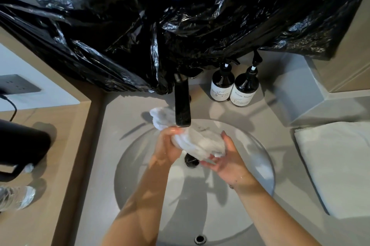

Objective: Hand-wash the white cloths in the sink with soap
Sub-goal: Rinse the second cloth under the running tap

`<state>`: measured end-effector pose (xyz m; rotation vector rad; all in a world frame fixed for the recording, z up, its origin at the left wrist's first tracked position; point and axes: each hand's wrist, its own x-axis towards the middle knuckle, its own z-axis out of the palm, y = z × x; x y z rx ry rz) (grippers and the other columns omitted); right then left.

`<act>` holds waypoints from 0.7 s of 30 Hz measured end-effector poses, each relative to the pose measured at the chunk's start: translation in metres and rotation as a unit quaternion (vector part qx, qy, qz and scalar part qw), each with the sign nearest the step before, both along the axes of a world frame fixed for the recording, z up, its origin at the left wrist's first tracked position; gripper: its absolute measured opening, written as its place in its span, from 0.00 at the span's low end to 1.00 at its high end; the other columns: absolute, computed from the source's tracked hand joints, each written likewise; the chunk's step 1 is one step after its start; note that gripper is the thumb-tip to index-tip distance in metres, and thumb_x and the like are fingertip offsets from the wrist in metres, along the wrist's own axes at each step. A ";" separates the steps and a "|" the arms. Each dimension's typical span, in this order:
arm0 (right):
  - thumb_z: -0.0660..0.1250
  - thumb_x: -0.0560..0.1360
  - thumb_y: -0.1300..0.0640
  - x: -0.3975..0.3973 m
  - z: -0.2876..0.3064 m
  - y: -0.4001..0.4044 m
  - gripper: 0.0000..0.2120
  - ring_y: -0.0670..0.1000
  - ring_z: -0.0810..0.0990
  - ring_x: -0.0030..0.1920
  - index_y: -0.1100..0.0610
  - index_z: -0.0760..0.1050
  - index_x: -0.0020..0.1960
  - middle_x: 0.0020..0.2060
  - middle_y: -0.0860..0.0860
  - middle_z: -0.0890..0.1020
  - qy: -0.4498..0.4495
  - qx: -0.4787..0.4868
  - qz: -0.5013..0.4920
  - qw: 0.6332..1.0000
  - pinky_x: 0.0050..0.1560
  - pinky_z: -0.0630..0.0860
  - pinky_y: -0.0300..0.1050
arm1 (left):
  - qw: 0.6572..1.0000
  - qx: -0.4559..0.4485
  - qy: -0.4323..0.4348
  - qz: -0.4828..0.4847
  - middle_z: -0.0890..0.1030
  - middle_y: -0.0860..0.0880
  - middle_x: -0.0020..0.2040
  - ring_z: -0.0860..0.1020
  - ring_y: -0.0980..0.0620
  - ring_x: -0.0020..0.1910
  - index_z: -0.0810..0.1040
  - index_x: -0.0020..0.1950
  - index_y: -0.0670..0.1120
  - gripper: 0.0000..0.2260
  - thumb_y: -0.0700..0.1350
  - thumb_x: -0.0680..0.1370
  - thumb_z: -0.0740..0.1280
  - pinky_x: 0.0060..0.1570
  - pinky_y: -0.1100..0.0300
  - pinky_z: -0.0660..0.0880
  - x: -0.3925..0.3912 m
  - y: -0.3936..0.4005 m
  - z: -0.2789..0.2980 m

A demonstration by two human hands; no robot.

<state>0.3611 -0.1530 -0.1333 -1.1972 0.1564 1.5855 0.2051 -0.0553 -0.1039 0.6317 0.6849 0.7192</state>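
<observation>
A wet white cloth [200,141] is bunched between both hands over the round sink basin [140,155], right under the black faucet spout [182,103]. My left hand [168,145] grips the cloth's left end, fingers wrapped around it. My right hand [226,157] cups the cloth's right end from below, fingers partly spread. Part of the cloth [160,115] trails up onto the counter behind the faucet. The black drain [191,160] shows below the cloth. Two dark pump bottles [222,85] [245,89] stand at the back right of the counter.
A folded white towel [336,165] lies on the counter to the right. Black plastic sheeting [180,15] covers the wall above. At the left are a black appliance [22,145], a clear plastic bottle [16,197] and a wall socket [18,84].
</observation>
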 end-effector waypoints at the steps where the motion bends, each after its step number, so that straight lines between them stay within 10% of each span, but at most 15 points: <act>1: 0.66 0.74 0.39 -0.006 0.001 0.009 0.26 0.56 0.81 0.54 0.55 0.78 0.64 0.57 0.54 0.81 0.035 0.008 -0.017 0.999 0.49 0.80 0.50 | 1.000 0.000 -0.017 0.010 0.77 0.33 0.54 0.75 0.33 0.58 0.78 0.54 0.34 0.14 0.38 0.72 0.60 0.61 0.36 0.68 -0.001 -0.002 0.000; 8: 0.60 0.76 0.36 -0.056 0.005 0.046 0.35 0.62 0.77 0.62 0.65 0.71 0.68 0.62 0.63 0.76 0.100 0.070 -0.052 0.991 0.65 0.72 0.56 | 0.993 0.072 0.007 0.097 0.82 0.38 0.43 0.79 0.38 0.47 0.80 0.46 0.36 0.11 0.36 0.72 0.59 0.52 0.43 0.73 -0.023 -0.010 0.009; 15: 0.51 0.81 0.47 -0.081 0.003 0.061 0.25 0.53 0.83 0.34 0.63 0.78 0.41 0.33 0.57 0.82 0.074 0.094 -0.010 0.993 0.35 0.79 0.43 | 0.987 0.063 -0.006 0.148 0.84 0.39 0.44 0.81 0.39 0.48 0.83 0.43 0.38 0.16 0.29 0.72 0.55 0.51 0.46 0.77 -0.050 -0.013 0.011; 21: 0.64 0.75 0.40 -0.044 -0.007 0.033 0.20 0.53 0.82 0.43 0.56 0.79 0.53 0.44 0.56 0.82 -0.112 -0.053 0.085 0.989 0.41 0.78 0.46 | 0.994 -0.004 0.085 0.072 0.81 0.36 0.47 0.79 0.37 0.51 0.81 0.44 0.36 0.08 0.36 0.66 0.67 0.54 0.45 0.75 -0.040 -0.020 0.010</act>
